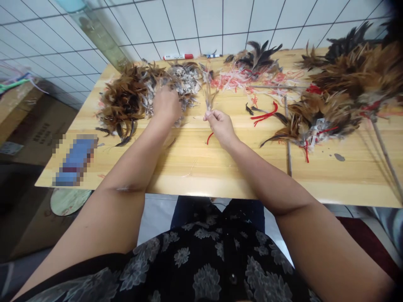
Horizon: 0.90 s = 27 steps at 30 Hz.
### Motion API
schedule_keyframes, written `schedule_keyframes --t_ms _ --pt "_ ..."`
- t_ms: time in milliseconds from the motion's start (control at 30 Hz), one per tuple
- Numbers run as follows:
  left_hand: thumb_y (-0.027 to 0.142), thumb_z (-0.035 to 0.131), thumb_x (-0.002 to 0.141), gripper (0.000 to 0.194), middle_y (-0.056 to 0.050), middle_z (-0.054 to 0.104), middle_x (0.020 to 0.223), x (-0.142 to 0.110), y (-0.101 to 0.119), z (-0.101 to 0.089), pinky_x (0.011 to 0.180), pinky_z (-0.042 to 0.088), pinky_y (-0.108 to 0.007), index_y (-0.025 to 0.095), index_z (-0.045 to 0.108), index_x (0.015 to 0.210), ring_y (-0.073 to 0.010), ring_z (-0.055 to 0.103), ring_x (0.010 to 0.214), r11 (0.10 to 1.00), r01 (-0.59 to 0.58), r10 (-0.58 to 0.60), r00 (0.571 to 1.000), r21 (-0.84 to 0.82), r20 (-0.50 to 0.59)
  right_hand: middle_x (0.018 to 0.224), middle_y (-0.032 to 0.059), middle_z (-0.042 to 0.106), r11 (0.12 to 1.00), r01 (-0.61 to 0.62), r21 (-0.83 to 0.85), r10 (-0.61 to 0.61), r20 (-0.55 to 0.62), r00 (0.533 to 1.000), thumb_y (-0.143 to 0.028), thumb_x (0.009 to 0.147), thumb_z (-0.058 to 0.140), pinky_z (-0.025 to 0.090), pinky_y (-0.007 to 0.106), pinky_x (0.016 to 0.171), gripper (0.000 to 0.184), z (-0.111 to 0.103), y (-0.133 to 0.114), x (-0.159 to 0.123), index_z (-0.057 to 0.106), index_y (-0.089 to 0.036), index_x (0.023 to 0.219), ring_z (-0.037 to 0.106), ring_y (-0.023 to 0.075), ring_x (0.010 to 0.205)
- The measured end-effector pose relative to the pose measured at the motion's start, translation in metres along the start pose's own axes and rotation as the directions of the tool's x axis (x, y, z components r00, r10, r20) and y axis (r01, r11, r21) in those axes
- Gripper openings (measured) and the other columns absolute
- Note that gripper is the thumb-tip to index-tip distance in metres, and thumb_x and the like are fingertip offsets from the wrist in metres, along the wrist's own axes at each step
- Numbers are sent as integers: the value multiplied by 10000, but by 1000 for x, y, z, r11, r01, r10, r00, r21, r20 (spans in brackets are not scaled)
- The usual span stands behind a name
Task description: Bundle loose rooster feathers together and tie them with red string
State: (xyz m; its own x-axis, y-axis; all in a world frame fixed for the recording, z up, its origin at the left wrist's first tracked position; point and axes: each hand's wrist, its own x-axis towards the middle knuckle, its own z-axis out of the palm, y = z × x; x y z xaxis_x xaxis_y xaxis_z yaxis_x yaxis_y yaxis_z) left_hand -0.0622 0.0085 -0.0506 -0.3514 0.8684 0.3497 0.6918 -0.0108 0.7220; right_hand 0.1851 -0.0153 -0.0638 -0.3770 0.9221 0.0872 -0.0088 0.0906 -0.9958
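Note:
My left hand [167, 103] reaches into a heap of brown and black feathers [124, 94] on the left of the table; its fingertips are hidden from me. Grey-white feathers [187, 77] lie just beyond it. Over the middle of the table my right hand [219, 124] is closed, thumb against fingers, pinching a small bunch of thin feathers [209, 98] that points upward. A short red string [209, 137] lies beside that hand, on the wood.
Feather bundles on sticks [327, 115] crowd the right side, with red strings [266, 114] beside them. Pink and white strips [239, 79] lie at the back, near a red marker [178, 56]. A tall bottle [97, 37] stands at back left. Cardboard boxes [37, 121] are left of the table.

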Motion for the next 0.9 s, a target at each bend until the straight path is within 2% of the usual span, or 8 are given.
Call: schedule_keyframes --t_ms 100,200,300,467,533,633,767,900 --pt "210 957 895 604 -20 343 831 -2 -3 -6 1288 355 -403 328 397 702 -345 593 1283 992 42 -37 998 122 -43 761 -50 588 1000 -24 13 24 -33 999 -659 1108 884 447 332 878 551 3 -1 -1 663 -251 811 562 173 842" --pt "72 866 869 451 -4 365 758 -4 -8 -16 1233 407 -406 303 518 702 -338 629 1162 984 33 -24 998 178 -56 766 -52 597 999 -25 23 26 -35 999 -643 1129 865 426 337 879 543 5 -1 -1 681 -241 813 540 167 832" --pt "123 914 871 398 -19 434 709 -8 -10 -30 1179 427 -404 304 593 721 -365 649 1216 994 35 -34 999 99 -11 749 -52 584 1000 -6 12 7 -24 1000 -691 1112 871 410 344 855 574 5 1 -1 680 -244 806 518 166 815" --pt "329 1037 983 457 -91 560 1011 -25 5 -43 1328 304 -469 278 604 847 -405 482 1500 1000 -27 27 1000 -6 13 722 -57 542 1000 11 0 -11 -33 999 -787 1087 856 409 346 829 627 3 7 1 683 -249 816 498 162 788" --pt "346 1070 992 512 -91 514 1045 -30 13 -38 1397 229 -485 272 580 865 -405 397 1544 994 -89 89 996 -57 8 731 -52 541 1000 19 -4 -19 -48 999 -811 1092 834 427 344 828 639 2 9 3 685 -251 824 509 162 790" --pt "232 1049 934 454 -75 446 967 -33 20 -19 1364 297 -500 280 613 818 -412 478 1421 991 -120 122 992 -58 43 738 -40 541 999 49 -12 -50 -66 997 -862 1078 822 458 335 818 657 0 11 5 699 -260 847 540 176 818" --pt "121 950 815 403 -48 427 877 -28 21 9 1289 426 -531 294 600 714 -451 622 1248 997 -42 31 986 61 163 714 -48 495 1000 22 -13 -23 -58 998 -881 1068 829 441 334 783 669 -1 11 5 705 -261 849 523 174 795" --pt "32 894 771 388 -29 505 787 -23 19 20 1251 509 -483 286 615 682 -414 697 1181 999 29 -32 989 21 145 734 -46 532 1000 9 1 -9 -56 998 -836 1091 829 430 334 804 654 0 7 4 724 -240 843 525 162 800"
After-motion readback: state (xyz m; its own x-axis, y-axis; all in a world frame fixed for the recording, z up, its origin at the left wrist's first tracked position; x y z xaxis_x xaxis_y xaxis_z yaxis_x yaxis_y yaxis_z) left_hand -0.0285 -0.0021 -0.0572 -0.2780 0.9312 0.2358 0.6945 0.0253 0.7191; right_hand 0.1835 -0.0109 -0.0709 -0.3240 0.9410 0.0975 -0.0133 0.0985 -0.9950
